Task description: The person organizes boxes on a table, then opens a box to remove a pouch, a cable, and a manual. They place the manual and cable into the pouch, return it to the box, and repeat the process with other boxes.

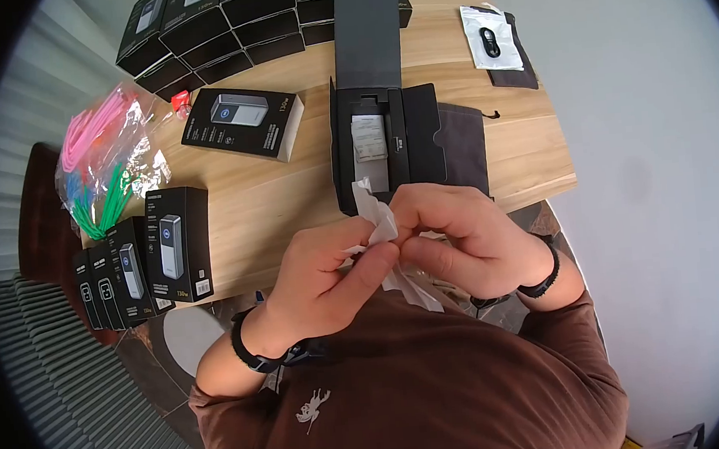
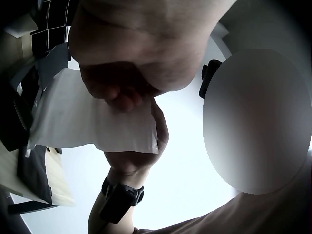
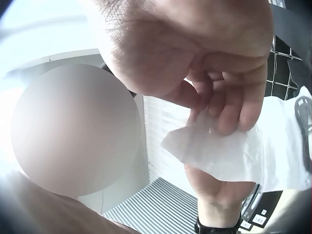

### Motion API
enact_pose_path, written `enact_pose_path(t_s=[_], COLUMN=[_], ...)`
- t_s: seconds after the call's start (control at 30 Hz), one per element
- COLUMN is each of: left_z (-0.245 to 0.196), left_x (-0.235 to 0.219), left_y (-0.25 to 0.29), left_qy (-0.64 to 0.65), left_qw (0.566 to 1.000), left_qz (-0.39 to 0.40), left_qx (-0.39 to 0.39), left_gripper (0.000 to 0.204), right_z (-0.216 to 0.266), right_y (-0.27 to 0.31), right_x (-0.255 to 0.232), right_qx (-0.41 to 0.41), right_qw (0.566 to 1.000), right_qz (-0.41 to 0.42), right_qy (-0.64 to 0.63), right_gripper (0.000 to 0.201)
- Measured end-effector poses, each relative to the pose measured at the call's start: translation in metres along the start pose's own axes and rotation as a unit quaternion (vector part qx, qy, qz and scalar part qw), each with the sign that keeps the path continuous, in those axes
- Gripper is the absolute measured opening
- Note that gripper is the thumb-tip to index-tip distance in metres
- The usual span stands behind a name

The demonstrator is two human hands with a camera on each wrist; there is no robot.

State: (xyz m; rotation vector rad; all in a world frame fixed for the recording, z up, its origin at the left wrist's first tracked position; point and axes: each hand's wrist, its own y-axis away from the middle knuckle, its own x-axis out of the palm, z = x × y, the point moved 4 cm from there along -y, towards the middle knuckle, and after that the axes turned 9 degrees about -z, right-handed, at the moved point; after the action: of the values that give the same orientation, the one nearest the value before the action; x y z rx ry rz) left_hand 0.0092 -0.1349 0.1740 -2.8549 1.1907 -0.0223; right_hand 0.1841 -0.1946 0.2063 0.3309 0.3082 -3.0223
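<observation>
Both hands pinch a crumpled white plastic pouch (image 1: 375, 210) in front of the chest, close over the table's near edge. My left hand (image 1: 321, 270) grips one side with thumb and fingers, and my right hand (image 1: 466, 237) pinches beside it, the fingertips nearly meeting. The right wrist view shows the pouch (image 3: 229, 151) as thin and translucent, with a grey looped shape at its far end. Just beyond the hands stands an open black box (image 1: 366, 42), flaps spread, with a small white packet (image 1: 369, 138) inside.
Black boxes (image 1: 264, 29) are stacked at the back. One box (image 1: 241, 120) lies mid-table, and several (image 1: 177, 243) stand front left by a clear bag of coloured ties (image 1: 99, 131). A dark cloth pouch (image 1: 465, 144) lies right of the open box; a white pouch with a black cable (image 1: 490, 41) lies back right.
</observation>
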Motion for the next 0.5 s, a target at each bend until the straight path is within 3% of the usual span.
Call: enact_pose_path(t_s=[0.07, 0.17, 0.27, 0.5], left_z=[0.001, -0.001, 0.007, 0.006], left_x=[-0.002, -0.002, 0.000, 0.001], left_y=[-0.001, -0.003, -0.002, -0.004], left_qy=[-0.028, -0.082, -0.099, 0.026], left_qw=[1.000, 0.992, 0.987, 0.998], left_qz=[-0.007, -0.045, -0.084, -0.059], left_qx=[-0.012, 0.080, 0.095, 0.005], left_gripper=[0.009, 0.004, 0.004, 0.010], right_z=[-0.001, -0.006, -0.008, -0.005], right_y=[-0.003, -0.003, -0.004, -0.005], right_x=[0.000, 0.005, 0.014, 0.018], right_qx=[-0.016, -0.045, -0.061, -0.057], right_qw=[1.000, 0.998, 0.994, 0.992], right_qz=[0.005, -0.001, -0.022, -0.040], right_qy=[0.015, 0.053, 0.084, 0.106], right_gripper=[0.003, 0.002, 0.004, 0.006])
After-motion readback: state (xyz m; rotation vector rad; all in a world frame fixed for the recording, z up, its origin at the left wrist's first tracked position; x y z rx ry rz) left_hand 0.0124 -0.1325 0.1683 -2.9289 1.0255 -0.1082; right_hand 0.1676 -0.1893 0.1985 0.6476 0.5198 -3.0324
